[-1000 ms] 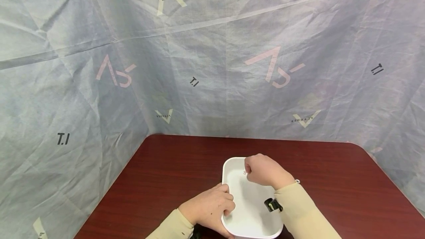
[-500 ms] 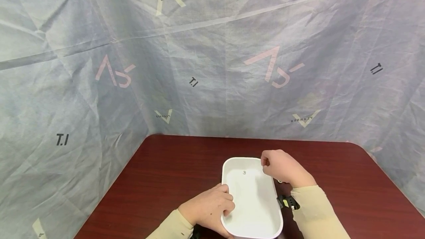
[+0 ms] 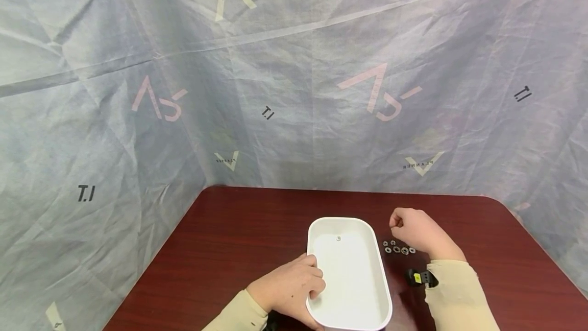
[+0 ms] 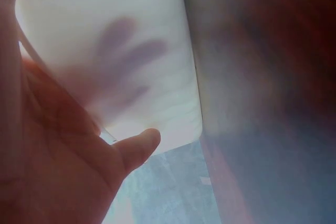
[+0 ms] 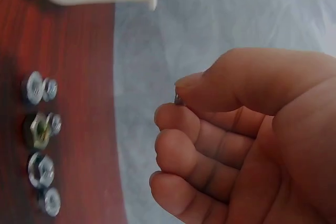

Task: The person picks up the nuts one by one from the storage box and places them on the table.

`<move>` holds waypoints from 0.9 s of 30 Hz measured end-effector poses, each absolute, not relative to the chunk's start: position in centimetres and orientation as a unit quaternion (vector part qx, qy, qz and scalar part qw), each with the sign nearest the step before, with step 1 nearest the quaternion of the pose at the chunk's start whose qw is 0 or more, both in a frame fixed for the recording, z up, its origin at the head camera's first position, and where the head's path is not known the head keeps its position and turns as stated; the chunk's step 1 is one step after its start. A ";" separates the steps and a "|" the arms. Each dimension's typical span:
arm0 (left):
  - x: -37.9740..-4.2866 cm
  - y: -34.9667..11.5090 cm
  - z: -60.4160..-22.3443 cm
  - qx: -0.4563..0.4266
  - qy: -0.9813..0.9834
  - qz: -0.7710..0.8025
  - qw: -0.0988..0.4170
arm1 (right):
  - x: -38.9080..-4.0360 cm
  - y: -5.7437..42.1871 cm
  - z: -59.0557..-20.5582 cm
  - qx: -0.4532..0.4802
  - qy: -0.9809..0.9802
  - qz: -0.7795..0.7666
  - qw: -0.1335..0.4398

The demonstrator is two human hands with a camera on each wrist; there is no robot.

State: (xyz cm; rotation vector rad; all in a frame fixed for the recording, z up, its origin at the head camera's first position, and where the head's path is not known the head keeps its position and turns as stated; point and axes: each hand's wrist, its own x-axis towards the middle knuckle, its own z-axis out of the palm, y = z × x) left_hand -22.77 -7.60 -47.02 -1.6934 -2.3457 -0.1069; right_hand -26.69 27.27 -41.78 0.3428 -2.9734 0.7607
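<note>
My left hand (image 3: 294,285) holds the near left side of a white plastic box (image 3: 351,280), fingers curled over the rim. In the left wrist view the thumb (image 4: 144,145) lies against the box's outer wall, and the other fingers show as shadows through it. My right hand (image 3: 415,229) is over the table, right of the box, pinching a small metal nut (image 5: 179,98) between thumb and forefinger, mostly hidden by the fingertips. Near and below this hand lie several metal nuts (image 3: 397,250) in a loose cluster. One small nut (image 3: 338,238) lies inside the box near its far end.
The dark red wooden table (image 3: 239,229) carries the box and the nuts. Behind and to the left of it hangs a grey printed cloth (image 3: 294,91). A dark strap with a camera (image 3: 420,278) sits on the right wrist.
My right hand has moved right, from over the box's far end to beyond its right rim, uncovering the nuts on the table. The left hand and the box have stayed put.
</note>
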 end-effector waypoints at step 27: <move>-22.8 -7.7 -46.7 -0.583 -0.803 -0.049 0.110 | -28.1 29.9 -47.0 0.074 -0.971 0.227 -0.012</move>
